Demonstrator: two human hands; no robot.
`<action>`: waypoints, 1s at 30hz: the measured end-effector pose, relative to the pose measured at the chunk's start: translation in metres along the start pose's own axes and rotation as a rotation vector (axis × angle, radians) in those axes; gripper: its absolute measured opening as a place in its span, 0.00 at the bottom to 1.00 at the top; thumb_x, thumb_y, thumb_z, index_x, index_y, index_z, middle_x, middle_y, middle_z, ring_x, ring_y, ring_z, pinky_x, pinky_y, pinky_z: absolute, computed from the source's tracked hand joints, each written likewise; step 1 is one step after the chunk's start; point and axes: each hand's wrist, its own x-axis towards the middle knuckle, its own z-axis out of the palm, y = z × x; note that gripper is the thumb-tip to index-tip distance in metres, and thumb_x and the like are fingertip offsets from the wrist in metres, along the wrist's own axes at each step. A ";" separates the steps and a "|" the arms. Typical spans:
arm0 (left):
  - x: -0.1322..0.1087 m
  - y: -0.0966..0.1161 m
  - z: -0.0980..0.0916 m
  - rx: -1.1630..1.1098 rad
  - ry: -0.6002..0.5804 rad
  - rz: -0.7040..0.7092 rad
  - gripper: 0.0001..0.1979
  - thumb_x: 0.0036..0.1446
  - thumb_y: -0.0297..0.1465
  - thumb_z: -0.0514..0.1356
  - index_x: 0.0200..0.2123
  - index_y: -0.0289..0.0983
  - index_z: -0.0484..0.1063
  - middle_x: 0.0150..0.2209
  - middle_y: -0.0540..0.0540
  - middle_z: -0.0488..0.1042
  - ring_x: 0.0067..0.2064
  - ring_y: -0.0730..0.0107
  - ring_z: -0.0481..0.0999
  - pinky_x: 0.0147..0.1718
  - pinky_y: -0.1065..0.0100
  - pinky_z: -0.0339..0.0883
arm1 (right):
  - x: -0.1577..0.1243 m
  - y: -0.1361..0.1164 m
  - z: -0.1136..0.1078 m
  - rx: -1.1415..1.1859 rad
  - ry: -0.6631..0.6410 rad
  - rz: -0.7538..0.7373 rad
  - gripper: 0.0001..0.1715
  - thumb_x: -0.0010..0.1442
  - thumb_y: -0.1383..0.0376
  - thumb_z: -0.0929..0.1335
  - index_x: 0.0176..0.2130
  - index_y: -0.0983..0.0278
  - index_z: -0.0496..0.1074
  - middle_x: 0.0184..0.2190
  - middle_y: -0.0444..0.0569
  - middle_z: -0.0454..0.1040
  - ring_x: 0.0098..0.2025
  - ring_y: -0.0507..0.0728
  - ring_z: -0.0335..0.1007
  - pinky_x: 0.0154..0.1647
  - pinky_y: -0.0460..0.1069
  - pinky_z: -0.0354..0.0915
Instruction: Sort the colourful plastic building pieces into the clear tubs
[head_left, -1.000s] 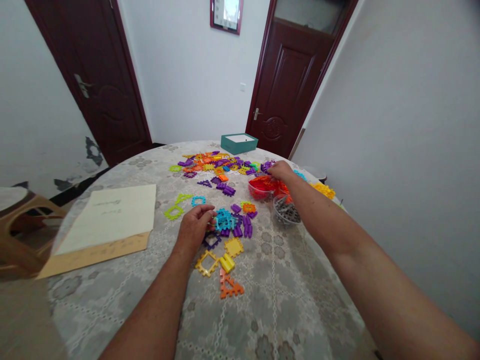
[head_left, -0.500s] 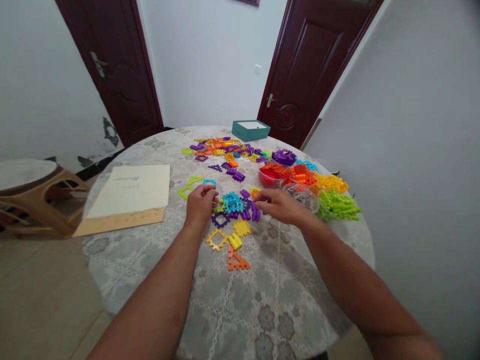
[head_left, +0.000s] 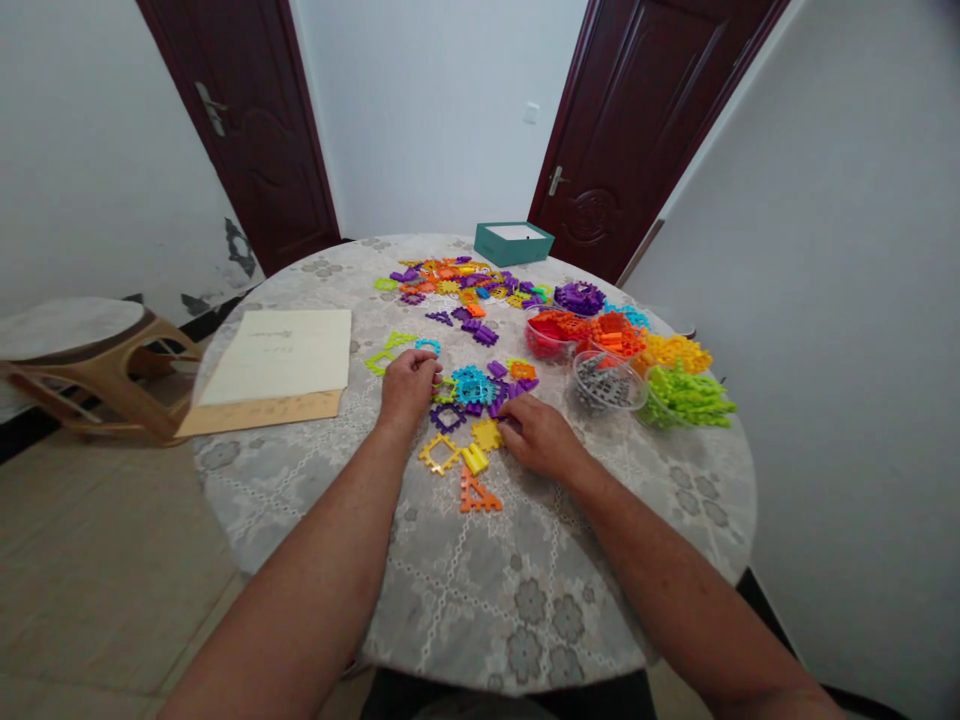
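Close by the bent fingertips of the left hand, a lime-green toothed plastic piece is seen; the thumb is set near the forefinger, but whether the piece is gripped cannot be told. The right hand is curled palm-down just beside a solid yellow plastic square with notched edges; its finger pads are hidden by the knuckles, so whether anything is held cannot be told. Between the hands, sky-blue toothed plastic pieces are clustered, bordered on the right by smooth purple plastic tubes. Nearer the body, a dark purple square frame, a yellow toothed frame, a glossy yellow tubular piece and an orange openwork triangle are laid out.

Farther right, clear rounded bowls are filled with red pieces and dull grey pieces, and bright lime pieces are piled beyond them. Past the hands, a mixed-colour heap of plastic pieces is spread before a teal rectangular box. To the left, cream paper sheets with handwriting are laid over brown card. Everything is borne by a round table covered in grey-and-white floral cloth, whose near part is crossed by both forearms.
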 end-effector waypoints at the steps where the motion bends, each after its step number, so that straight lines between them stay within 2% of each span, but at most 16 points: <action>1: 0.000 0.000 0.000 0.020 -0.014 0.006 0.13 0.50 0.34 0.62 0.40 0.37 0.77 0.34 0.45 0.80 0.31 0.68 0.79 0.27 0.69 0.73 | -0.001 -0.002 0.000 -0.001 -0.032 0.000 0.16 0.67 0.64 0.69 0.54 0.63 0.75 0.49 0.54 0.76 0.50 0.60 0.73 0.54 0.53 0.67; 4: -0.001 -0.002 0.002 0.086 -0.062 0.021 0.13 0.51 0.35 0.63 0.40 0.37 0.78 0.33 0.45 0.81 0.32 0.65 0.81 0.30 0.67 0.74 | -0.003 -0.005 0.000 -0.001 -0.086 0.018 0.27 0.66 0.61 0.70 0.63 0.62 0.70 0.55 0.56 0.75 0.54 0.61 0.72 0.57 0.53 0.66; 6: 0.000 -0.004 0.003 0.131 -0.097 0.035 0.14 0.51 0.36 0.64 0.41 0.38 0.79 0.32 0.45 0.81 0.33 0.63 0.82 0.32 0.65 0.75 | -0.004 -0.006 -0.001 -0.020 -0.111 0.013 0.30 0.67 0.61 0.69 0.66 0.62 0.68 0.57 0.57 0.74 0.55 0.61 0.72 0.57 0.53 0.66; 9: -0.001 -0.007 0.004 0.162 -0.138 0.071 0.15 0.53 0.38 0.64 0.43 0.38 0.79 0.34 0.44 0.82 0.36 0.61 0.83 0.35 0.64 0.77 | -0.005 -0.008 -0.005 -0.074 -0.154 -0.016 0.31 0.69 0.60 0.67 0.68 0.61 0.67 0.56 0.56 0.74 0.54 0.61 0.73 0.56 0.53 0.66; 12: -0.003 -0.006 0.005 0.120 -0.173 0.086 0.15 0.54 0.38 0.64 0.43 0.38 0.78 0.38 0.43 0.83 0.40 0.60 0.84 0.37 0.63 0.78 | -0.006 -0.010 -0.009 -0.103 -0.177 -0.020 0.31 0.70 0.57 0.67 0.68 0.60 0.67 0.56 0.56 0.73 0.52 0.61 0.73 0.54 0.53 0.66; 16: -0.005 -0.003 0.006 0.059 -0.191 0.097 0.15 0.55 0.38 0.63 0.44 0.37 0.77 0.39 0.42 0.83 0.40 0.59 0.84 0.39 0.61 0.79 | -0.007 -0.010 -0.011 -0.095 -0.197 -0.027 0.31 0.70 0.53 0.68 0.67 0.60 0.67 0.56 0.56 0.73 0.52 0.61 0.73 0.52 0.52 0.66; 19: -0.005 0.001 0.004 0.060 -0.170 0.132 0.14 0.55 0.36 0.62 0.44 0.37 0.77 0.40 0.43 0.83 0.41 0.60 0.84 0.43 0.59 0.79 | -0.007 -0.009 -0.011 -0.075 -0.223 -0.057 0.26 0.70 0.55 0.68 0.63 0.61 0.70 0.53 0.55 0.74 0.50 0.60 0.72 0.51 0.52 0.65; 22: -0.006 0.005 -0.001 0.221 -0.144 0.218 0.15 0.55 0.32 0.60 0.45 0.39 0.78 0.43 0.43 0.83 0.44 0.59 0.84 0.49 0.57 0.77 | -0.006 -0.010 -0.010 -0.050 -0.213 -0.062 0.20 0.70 0.58 0.68 0.58 0.62 0.73 0.50 0.55 0.74 0.49 0.60 0.72 0.50 0.52 0.64; 27: -0.011 0.001 -0.006 0.630 -0.255 0.469 0.19 0.50 0.30 0.65 0.47 0.44 0.80 0.51 0.41 0.82 0.56 0.49 0.78 0.62 0.51 0.68 | -0.004 -0.007 -0.004 0.000 -0.128 -0.007 0.11 0.67 0.62 0.70 0.49 0.62 0.72 0.47 0.53 0.74 0.46 0.58 0.70 0.46 0.51 0.63; 30: -0.010 -0.009 -0.005 0.819 -0.321 0.530 0.19 0.52 0.35 0.66 0.49 0.45 0.80 0.49 0.39 0.82 0.54 0.44 0.79 0.59 0.48 0.68 | -0.001 -0.002 -0.002 0.039 -0.108 -0.009 0.04 0.66 0.67 0.67 0.43 0.61 0.71 0.42 0.50 0.75 0.43 0.56 0.69 0.43 0.49 0.61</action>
